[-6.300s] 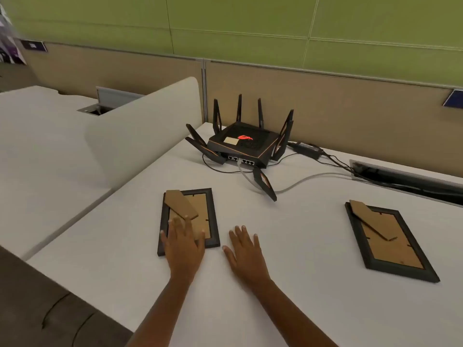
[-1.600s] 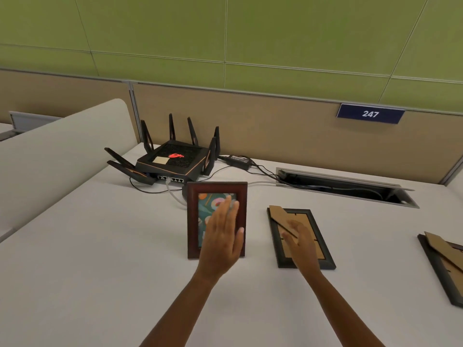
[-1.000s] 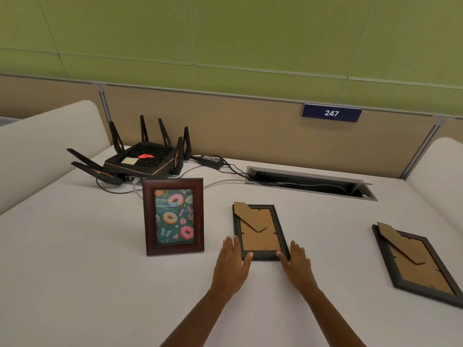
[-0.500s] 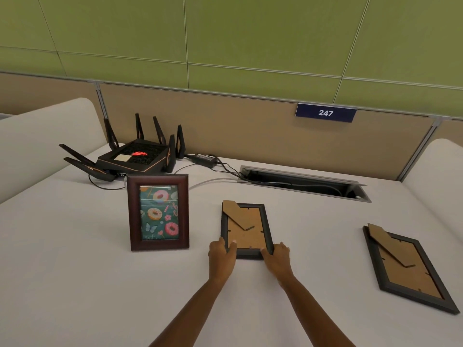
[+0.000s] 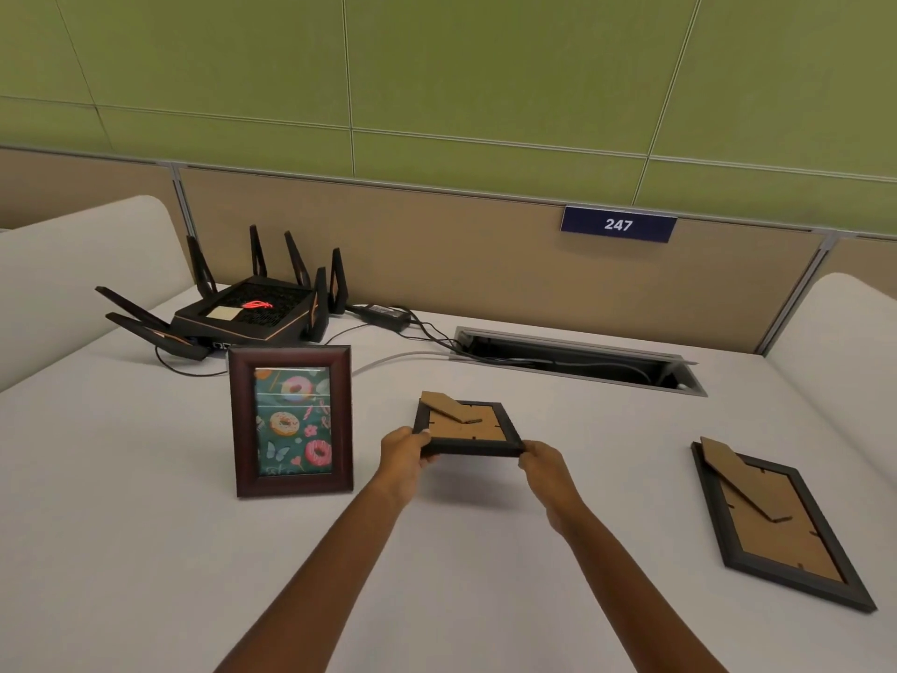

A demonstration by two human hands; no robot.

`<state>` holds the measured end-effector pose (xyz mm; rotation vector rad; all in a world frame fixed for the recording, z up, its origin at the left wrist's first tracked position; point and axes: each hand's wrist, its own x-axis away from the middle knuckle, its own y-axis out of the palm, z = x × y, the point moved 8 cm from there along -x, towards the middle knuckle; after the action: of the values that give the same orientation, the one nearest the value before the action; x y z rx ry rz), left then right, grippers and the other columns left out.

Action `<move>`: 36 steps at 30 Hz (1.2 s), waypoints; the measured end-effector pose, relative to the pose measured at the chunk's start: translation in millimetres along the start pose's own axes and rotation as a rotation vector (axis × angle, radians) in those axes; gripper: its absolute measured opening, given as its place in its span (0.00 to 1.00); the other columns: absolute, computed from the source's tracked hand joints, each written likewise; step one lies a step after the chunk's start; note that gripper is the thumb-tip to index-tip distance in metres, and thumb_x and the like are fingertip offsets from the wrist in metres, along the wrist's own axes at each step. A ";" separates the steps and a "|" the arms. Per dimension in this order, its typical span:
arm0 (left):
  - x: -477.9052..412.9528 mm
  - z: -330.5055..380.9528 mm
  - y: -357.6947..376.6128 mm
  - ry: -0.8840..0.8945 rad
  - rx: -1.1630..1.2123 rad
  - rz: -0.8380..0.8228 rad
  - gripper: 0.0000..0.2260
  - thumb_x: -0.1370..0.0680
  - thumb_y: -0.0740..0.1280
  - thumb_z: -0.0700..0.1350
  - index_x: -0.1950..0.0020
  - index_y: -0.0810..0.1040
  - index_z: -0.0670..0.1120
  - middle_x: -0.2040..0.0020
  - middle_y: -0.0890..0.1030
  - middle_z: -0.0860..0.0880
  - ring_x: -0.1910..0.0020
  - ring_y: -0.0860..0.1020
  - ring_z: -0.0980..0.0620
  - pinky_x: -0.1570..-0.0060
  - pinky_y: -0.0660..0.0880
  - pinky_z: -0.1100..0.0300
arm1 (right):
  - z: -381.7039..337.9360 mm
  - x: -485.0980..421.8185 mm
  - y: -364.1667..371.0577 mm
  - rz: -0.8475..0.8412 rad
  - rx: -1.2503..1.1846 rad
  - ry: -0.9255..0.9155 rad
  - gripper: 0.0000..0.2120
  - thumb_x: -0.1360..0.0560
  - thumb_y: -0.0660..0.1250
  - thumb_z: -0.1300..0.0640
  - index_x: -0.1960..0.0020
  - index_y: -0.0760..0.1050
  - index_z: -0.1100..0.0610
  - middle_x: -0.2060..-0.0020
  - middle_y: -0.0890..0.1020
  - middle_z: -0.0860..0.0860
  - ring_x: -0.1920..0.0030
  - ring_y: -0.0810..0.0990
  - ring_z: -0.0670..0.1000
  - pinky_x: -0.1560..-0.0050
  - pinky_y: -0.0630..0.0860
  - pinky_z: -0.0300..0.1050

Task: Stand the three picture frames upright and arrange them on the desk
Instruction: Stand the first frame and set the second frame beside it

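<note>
Two hands grip the black frame [image 5: 468,429]: your left hand [image 5: 405,456] and right hand [image 5: 546,466] are closed on its near corners, tilting the near edge off the table [image 5: 121,551]. Cardboard back faces up, long axis pointing away from you; far edge looks down.

Both hands [image 5: 473,466] grip middle frame [image 5: 468,429] (near edge raised, back up).

The picture side of the black frame [image 5: 468,432] held in the grip is turned away and cannot be seen. Its near corners are covered by the left hand [image 5: 405,454] and right hand [image 5: 546,466]. Both forearms are cut off at the bottom edge.
</note>
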<state>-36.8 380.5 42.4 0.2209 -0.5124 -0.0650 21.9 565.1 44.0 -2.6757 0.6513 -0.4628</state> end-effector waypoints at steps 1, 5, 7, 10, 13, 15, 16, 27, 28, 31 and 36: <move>-1.0 6.0 0.8 -0.001 0.036 -0.003 0.06 0.22 0.58 0.32 0.57 0.73 0.36 0.38 0.72 0.31 0.37 0.72 0.37 0.43 0.72 0.51 | -3.5 -0.7 -2.8 0.001 0.017 -0.027 0.17 0.24 0.52 0.67 0.37 0.70 0.63 0.48 0.75 0.57 0.51 0.71 0.53 0.54 0.68 0.43; 4.5 26.6 6.0 -0.006 0.161 -0.053 0.12 0.23 0.58 0.29 0.41 0.70 0.28 0.43 0.72 0.34 0.39 0.72 0.37 0.38 0.70 0.47 | -13.5 1.5 -13.6 0.019 0.074 -0.161 0.21 0.25 0.56 0.70 0.34 0.66 0.60 0.35 0.73 0.59 0.37 0.72 0.57 0.41 0.71 0.46; 11.9 32.4 11.8 -0.024 0.210 -0.122 0.05 0.24 0.59 0.29 0.52 0.74 0.30 0.50 0.74 0.36 0.45 0.72 0.39 0.39 0.71 0.47 | -19.4 3.4 -17.6 0.041 0.145 -0.252 0.24 0.25 0.58 0.71 0.31 0.61 0.59 0.32 0.69 0.59 0.32 0.68 0.58 0.34 0.67 0.49; 26.3 43.3 20.0 -0.042 0.219 -0.206 0.06 0.24 0.61 0.31 0.61 0.73 0.36 0.55 0.75 0.38 0.46 0.74 0.39 0.43 0.73 0.47 | -33.1 7.5 -28.3 0.110 0.198 -0.407 0.28 0.26 0.62 0.69 0.29 0.58 0.61 0.29 0.64 0.59 0.29 0.64 0.58 0.31 0.63 0.51; 39.5 52.6 27.8 -0.056 0.189 -0.264 0.03 0.24 0.63 0.33 0.58 0.73 0.37 0.47 0.73 0.36 0.51 0.77 0.40 0.47 0.74 0.48 | -47.8 15.3 -45.6 0.189 0.152 -0.562 0.24 0.27 0.64 0.69 0.32 0.63 0.63 0.32 0.68 0.61 0.31 0.66 0.58 0.31 0.62 0.48; 46.7 59.6 32.5 -0.054 0.189 -0.286 0.03 0.24 0.64 0.34 0.58 0.72 0.37 0.44 0.72 0.34 0.57 0.78 0.41 0.48 0.74 0.49 | -53.6 20.2 -55.9 0.208 0.087 -0.632 0.19 0.28 0.65 0.69 0.37 0.69 0.63 0.38 0.74 0.60 0.35 0.71 0.57 0.34 0.65 0.45; 49.0 63.3 35.1 -0.044 0.188 -0.298 0.04 0.24 0.63 0.34 0.58 0.72 0.38 0.44 0.72 0.34 0.58 0.78 0.42 0.48 0.74 0.49 | -55.7 22.6 -59.9 0.214 0.056 -0.649 0.16 0.28 0.65 0.68 0.40 0.71 0.61 0.42 0.77 0.58 0.39 0.74 0.54 0.36 0.66 0.44; 55.3 100.3 45.5 0.337 -0.325 -0.274 0.22 0.19 0.49 0.53 0.53 0.76 0.40 0.62 0.78 0.45 0.63 0.76 0.51 0.62 0.74 0.61 | -56.8 26.1 -78.0 0.284 -0.308 -0.647 0.08 0.27 0.65 0.65 0.54 0.71 0.54 0.59 0.78 0.43 0.55 0.78 0.45 0.62 0.75 0.28; 52.2 100.3 43.7 0.364 -0.349 -0.247 0.23 0.19 0.47 0.54 0.52 0.76 0.40 0.61 0.78 0.46 0.62 0.76 0.52 0.60 0.73 0.61 | -55.6 25.3 -77.1 0.259 -0.355 -0.636 0.08 0.27 0.64 0.65 0.53 0.71 0.53 0.58 0.79 0.44 0.54 0.79 0.45 0.62 0.77 0.29; 46.3 93.3 39.4 0.378 -0.391 -0.208 0.28 0.20 0.43 0.57 0.50 0.77 0.43 0.57 0.77 0.46 0.55 0.74 0.50 0.58 0.71 0.60 | -53.9 24.1 -73.4 0.217 -0.462 -0.582 0.09 0.26 0.63 0.63 0.52 0.71 0.50 0.55 0.79 0.45 0.53 0.80 0.46 0.61 0.80 0.31; 36.4 67.0 34.7 0.297 -0.480 -0.204 0.34 0.21 0.39 0.59 0.42 0.77 0.39 0.47 0.76 0.42 0.46 0.73 0.47 0.44 0.69 0.51 | -49.9 19.1 -61.2 0.157 -0.559 -0.440 0.11 0.24 0.61 0.61 0.42 0.69 0.57 0.47 0.77 0.53 0.48 0.78 0.54 0.50 0.79 0.48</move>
<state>-37.8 397.1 124.5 -0.1871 -0.1662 -0.3449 41.7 594.2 117.3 -3.0397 0.9448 0.4057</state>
